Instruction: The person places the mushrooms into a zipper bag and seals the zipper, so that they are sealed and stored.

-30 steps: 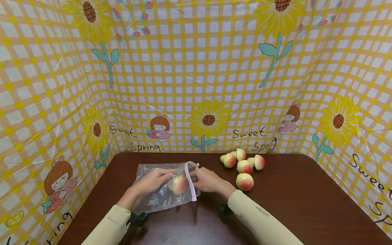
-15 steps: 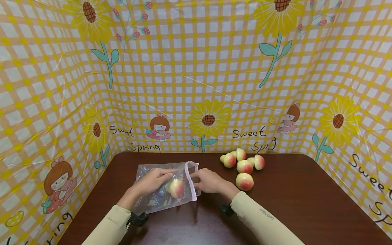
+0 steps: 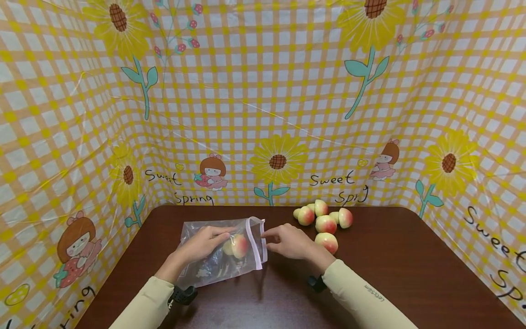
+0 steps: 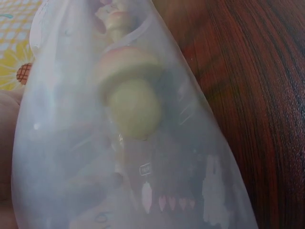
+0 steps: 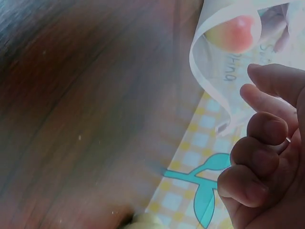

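A clear zip bag (image 3: 213, 265) with a pale pink closure strip lies on the table, its mouth gaping to the right. Inside sits a toy mushroom (image 3: 239, 246) with a red-and-cream cap; its pale stem (image 4: 136, 109) shows through the plastic in the left wrist view. My left hand (image 3: 205, 242) holds the bag's upper side between thumb and fingers. Just outside the mouth is my right hand (image 3: 289, 240), holding nothing. In the right wrist view its thumb and index finger (image 5: 274, 78) reach out loosely and the other fingers are bent.
Several more toy mushrooms stand grouped at the back right, the nearest mushroom (image 3: 326, 242) just beyond my right wrist. The dark wooden table (image 3: 390, 269) ends at a checked, flower-printed curtain (image 3: 230, 114) behind and on both sides.
My right hand has drawn back to the right out of the bag's mouth and let go of the toy mushroom, which stays inside. My left hand has kept its place.
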### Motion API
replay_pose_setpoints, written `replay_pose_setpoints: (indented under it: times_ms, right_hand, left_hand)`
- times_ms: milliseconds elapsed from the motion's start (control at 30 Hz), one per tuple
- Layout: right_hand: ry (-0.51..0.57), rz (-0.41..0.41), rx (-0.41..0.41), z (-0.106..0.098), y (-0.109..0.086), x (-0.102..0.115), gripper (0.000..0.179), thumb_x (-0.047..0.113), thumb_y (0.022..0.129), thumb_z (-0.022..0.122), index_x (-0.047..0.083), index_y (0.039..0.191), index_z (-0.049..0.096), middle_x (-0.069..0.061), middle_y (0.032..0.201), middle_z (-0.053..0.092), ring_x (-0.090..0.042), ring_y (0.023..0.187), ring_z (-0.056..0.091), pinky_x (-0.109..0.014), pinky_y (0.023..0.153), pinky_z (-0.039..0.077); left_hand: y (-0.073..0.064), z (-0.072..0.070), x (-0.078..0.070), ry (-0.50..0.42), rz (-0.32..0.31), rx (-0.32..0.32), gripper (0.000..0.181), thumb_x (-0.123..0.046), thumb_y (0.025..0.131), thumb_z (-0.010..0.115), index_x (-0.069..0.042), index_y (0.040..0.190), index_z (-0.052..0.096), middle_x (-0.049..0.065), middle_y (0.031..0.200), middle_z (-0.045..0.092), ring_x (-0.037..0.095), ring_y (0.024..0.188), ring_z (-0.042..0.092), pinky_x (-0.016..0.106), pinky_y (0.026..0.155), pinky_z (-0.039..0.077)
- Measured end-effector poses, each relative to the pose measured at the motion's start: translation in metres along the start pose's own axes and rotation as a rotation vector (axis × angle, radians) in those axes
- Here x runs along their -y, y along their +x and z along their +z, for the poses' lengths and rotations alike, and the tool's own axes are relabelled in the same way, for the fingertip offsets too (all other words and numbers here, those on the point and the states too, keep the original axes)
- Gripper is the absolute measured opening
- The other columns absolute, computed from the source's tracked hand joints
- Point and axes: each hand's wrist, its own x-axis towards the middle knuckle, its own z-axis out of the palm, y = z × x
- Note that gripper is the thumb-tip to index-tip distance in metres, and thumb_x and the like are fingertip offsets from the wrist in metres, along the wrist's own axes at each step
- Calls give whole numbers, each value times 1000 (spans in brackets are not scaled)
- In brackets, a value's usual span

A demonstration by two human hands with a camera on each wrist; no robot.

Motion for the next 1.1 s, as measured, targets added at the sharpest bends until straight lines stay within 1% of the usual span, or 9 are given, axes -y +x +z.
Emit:
replay_pose_setpoints:
  times_ms: [67, 167, 300, 400, 567, 700, 733, 967, 1100]
  right_hand:
    - [-9, -1, -9, -2, -2, -2, 31, 22, 92, 72, 18, 123, 74, 5, 60, 51, -5, 51, 41, -24, 48, 35]
    - [-30, 8, -18, -5, -6, -5, 31, 23, 92, 71, 20, 123, 74, 6, 60, 50, -5, 51, 42, -24, 47, 35]
    - [-56, 25, -38, -9, -12, -9, 31, 25, 92, 71, 19, 122, 73, 10, 63, 52, -6, 56, 45, -25, 49, 38]
    - [-64, 46, -52, -14, -17, -12, 29, 25, 92, 72, 21, 120, 73, 11, 67, 55, -7, 60, 47, -26, 52, 40]
    - [-84, 69, -68, -22, -26, -19, 28, 26, 91, 73, 22, 119, 73, 12, 66, 54, -7, 59, 48, -26, 52, 40]
    - [-102, 62, -84, -28, -33, -25, 29, 26, 90, 74, 19, 118, 73, 12, 67, 54, -6, 59, 47, -24, 51, 39]
    - [-107, 61, -88, -30, -34, -27, 30, 26, 90, 74, 18, 118, 73, 13, 67, 54, -6, 60, 46, -24, 52, 39]
    - [-139, 100, -108, -39, -45, -34, 29, 29, 88, 76, 22, 116, 74, 12, 63, 50, -6, 56, 43, -25, 50, 35]
    - [-156, 124, -113, -43, -50, -39, 31, 32, 88, 77, 22, 117, 74, 11, 64, 51, -5, 57, 43, -25, 52, 36]
  left_hand:
    - [-1, 0, 1, 3, -2, 3, 39, -35, 107, 49, -23, 142, 60, -3, 142, 60, 14, 120, 57, 42, 98, 47]
    - [-1, 1, 1, -1, -2, 10, 40, -35, 107, 49, -21, 142, 60, -1, 143, 59, 17, 126, 56, 44, 102, 47]
    - [-2, 1, 2, -2, -11, 11, 41, -37, 107, 48, -21, 143, 59, 0, 144, 58, 17, 126, 56, 44, 101, 47]
    - [-2, 1, 2, 3, -16, 8, 40, -38, 107, 49, -24, 142, 60, -1, 144, 59, 15, 119, 56, 42, 94, 45]
    - [-1, 2, 2, -4, -14, 11, 39, -39, 106, 50, -26, 141, 60, -3, 143, 59, 16, 129, 54, 44, 102, 46]
    - [0, 2, 3, -4, -14, 11, 40, -38, 106, 49, -24, 142, 60, -1, 144, 59, 18, 131, 54, 44, 100, 46]
    - [-1, 2, 3, -3, -15, 11, 40, -38, 106, 49, -24, 142, 60, -1, 144, 59, 18, 128, 56, 44, 99, 47]
    - [-2, 2, 2, 13, -13, -6, 38, -34, 106, 50, -23, 141, 61, 0, 141, 61, 20, 134, 53, 50, 109, 44]
    - [-2, 2, 2, 6, -15, -3, 38, -34, 106, 51, -23, 141, 61, 0, 142, 60, 21, 135, 53, 50, 110, 44]
